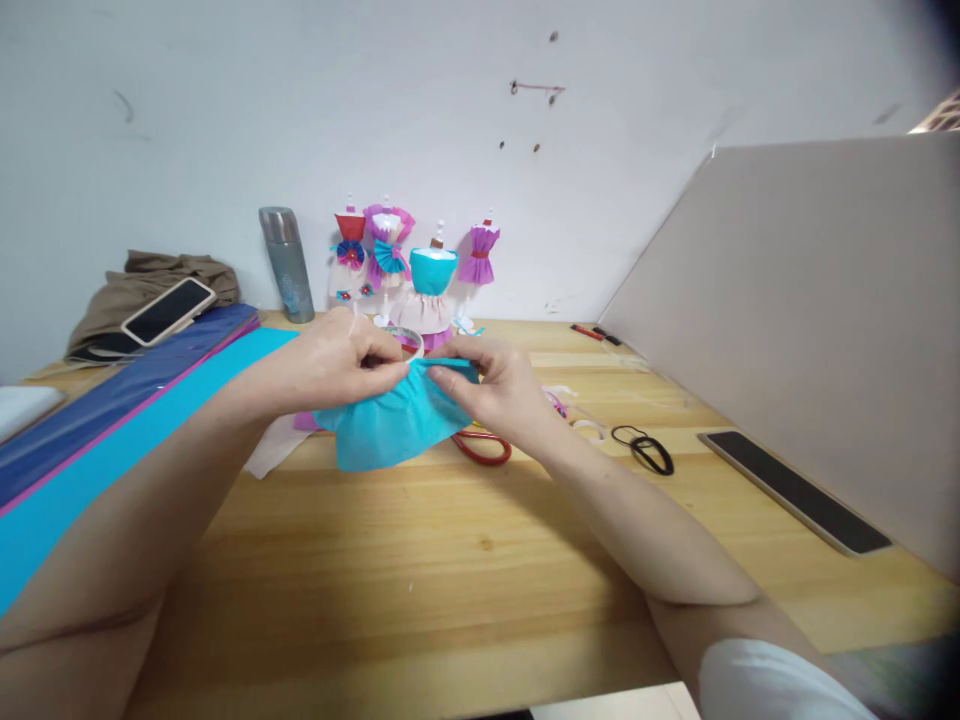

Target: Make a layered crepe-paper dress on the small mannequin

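Both hands up over the middle of the table (420, 600), working one gathered turquoise piece (382, 435); thin crepe paper or light cloth, cannot tell which. Left hand (341, 355) pinched narrow, thumb against fingers on the gathered top edge. Right hand (499, 385) likewise closed down on the same edge, a short way along, thumb below and fingers above a narrow folded band. Piece flares out beneath the grips like a small skirt; whether its hem touches the wood, cannot tell. Main risk, as judged: the pleats. If either pinch loosens, the gathers would probably spring open and the band lose its line. Second risk: tearing, should the hands pull apart too hard on stuff this thin. Uneven bunching also possible, since the folds look fuller near the left grip. Red loop (486, 458), perhaps a scissors handle, lies just beside the hem at right; a sideways sweep could snag on it. Pale ring (411, 340), maybe a tape roll, stands right behind the fingertips, close enough to be knocked. Further back, small dressed stands (433, 270) line up before the wall; a long forward reach might topple one. Pale scrap (276, 450) lies left of the hem and could get caught up with it.
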A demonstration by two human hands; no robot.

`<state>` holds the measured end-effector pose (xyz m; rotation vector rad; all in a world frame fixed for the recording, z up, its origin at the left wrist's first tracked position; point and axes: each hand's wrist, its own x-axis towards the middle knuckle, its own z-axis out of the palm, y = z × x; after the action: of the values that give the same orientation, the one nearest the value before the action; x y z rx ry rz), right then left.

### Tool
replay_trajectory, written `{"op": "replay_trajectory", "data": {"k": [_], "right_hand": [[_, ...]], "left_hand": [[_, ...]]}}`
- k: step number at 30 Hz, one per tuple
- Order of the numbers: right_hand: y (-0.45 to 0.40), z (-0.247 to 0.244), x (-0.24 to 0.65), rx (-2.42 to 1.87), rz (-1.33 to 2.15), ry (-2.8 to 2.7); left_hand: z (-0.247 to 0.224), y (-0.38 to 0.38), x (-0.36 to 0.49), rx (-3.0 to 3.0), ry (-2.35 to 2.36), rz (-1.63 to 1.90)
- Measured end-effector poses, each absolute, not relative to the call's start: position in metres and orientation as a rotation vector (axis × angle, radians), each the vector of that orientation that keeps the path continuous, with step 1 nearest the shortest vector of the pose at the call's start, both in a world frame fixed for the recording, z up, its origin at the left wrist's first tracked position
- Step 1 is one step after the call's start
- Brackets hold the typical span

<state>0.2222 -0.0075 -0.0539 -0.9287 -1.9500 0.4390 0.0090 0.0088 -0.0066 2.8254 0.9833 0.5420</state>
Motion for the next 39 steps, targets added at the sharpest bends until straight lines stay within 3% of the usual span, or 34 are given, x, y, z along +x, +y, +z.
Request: {"op": "replay_trajectory", "data": {"k": [15, 25, 39], "right_hand": [[-0.013, -0.055, 0.22, -0.895, 0.391, -2.035], [-0.004, -0.06, 0.216, -0.901, 0.641, -1.902], [-0.006, -0.059, 0.212, -0.917, 0.659, -1.806]], "left_hand": [[-0.009, 0.01, 0.01, 2.836, 0.958, 0.594], [-0.008, 0.008, 0.01, 2.833, 0.955, 0.572], [-0.008, 0.008, 0.01, 2.858, 0.942, 0.548]]}}
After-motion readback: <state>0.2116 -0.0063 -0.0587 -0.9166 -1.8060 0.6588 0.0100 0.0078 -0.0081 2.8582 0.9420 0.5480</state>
